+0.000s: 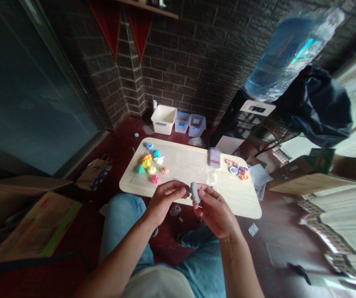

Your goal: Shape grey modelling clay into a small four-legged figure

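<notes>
A small grey lump of clay [195,192] is pinched between both hands, just above the near edge of a low pale wooden table [242,203]. My left hand [165,198] grips its left side with curled fingers. My right hand [215,211] wraps round its right side. On the table's left part lie several small coloured clay pieces [151,164]: orange, yellow, teal, pink, blue. A clear plastic sheet [185,165] covers the middle. More coloured pieces [238,169] sit at the right, beside a small card [215,157].
A white bin [163,119] and two clear boxes [190,124] stand by the brick wall behind the table. A water dispenser [252,111] with a blue bottle is at the right. Cardboard boxes [32,227] and a paper bag [94,171] lie left. My knees in jeans are below.
</notes>
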The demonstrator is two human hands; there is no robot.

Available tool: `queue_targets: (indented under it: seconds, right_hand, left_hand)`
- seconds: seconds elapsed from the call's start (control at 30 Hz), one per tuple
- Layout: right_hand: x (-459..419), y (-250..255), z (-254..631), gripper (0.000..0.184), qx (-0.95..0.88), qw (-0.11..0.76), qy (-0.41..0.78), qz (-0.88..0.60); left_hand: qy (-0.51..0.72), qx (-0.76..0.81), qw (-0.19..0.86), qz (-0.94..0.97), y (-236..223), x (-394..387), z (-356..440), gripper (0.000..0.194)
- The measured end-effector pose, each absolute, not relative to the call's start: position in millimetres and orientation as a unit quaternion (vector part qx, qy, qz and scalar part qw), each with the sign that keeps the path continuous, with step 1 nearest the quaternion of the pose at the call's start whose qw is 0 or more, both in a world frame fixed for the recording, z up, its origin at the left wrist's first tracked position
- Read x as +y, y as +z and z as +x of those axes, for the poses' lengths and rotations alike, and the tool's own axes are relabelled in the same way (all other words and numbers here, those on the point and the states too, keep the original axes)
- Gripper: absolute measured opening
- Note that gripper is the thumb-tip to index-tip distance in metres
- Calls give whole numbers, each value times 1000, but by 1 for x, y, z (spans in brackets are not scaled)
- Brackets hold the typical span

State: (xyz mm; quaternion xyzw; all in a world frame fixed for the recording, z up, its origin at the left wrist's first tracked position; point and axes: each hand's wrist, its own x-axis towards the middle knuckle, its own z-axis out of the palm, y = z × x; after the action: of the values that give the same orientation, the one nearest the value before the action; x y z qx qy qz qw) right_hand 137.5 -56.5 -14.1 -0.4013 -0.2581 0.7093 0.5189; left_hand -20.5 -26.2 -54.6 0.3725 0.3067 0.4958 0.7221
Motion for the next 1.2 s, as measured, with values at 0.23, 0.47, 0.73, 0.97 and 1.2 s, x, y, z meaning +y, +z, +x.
queue_targets:
  seconds: [0.23,0.47,0.73,0.97,1.2]
  right_hand:
    - [-59,-14,139,25,-267,511,709,-406]
    - [-58,-16,139,29,-272,512,707,-406]
    - [-59,-17,138,29,-264,514,705,-412]
    - [-61,-21,140,26,-205,513,757,-350]
    - [-65,-24,146,23,-116,495,814,-281]
  left_hand:
    - [491,310,717,384,-51,-27,-21,12]
    - [482,314,711,404,-50,-30,-21,14]
    - [473,322,724,385,-50,-32,-20,16]
    - [479,271,764,337,-45,-30,-21,32]
    - [459,155,829,280,-59,-30,-25,29]
